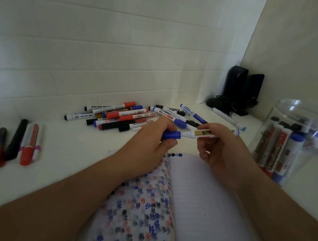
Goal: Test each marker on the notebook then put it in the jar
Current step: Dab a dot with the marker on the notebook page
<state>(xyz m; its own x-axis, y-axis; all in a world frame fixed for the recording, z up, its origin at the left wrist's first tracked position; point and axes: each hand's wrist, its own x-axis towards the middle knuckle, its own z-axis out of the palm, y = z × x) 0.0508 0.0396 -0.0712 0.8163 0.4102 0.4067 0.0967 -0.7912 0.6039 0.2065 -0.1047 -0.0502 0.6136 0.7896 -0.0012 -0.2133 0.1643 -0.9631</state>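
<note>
My left hand (151, 138) grips the blue cap (171, 135) of a white marker. The marker's body (204, 133) is held by my right hand (221, 146). Cap and body meet at the neck, level above the open notebook (202, 197). The notebook's left page is full of blue, red and black test marks; its right page is lined and blank. A clear plastic jar (291, 139) at the right holds several markers standing upright. A pile of red, blue and black markers (125, 116) lies on the white table behind my hands.
Several markers (17, 143) lie apart at the far left of the table. Two black speakers (238, 89) with a cable stand in the back right corner. A white wall runs along the back, and a light blue marker (229, 118) lies near the speakers.
</note>
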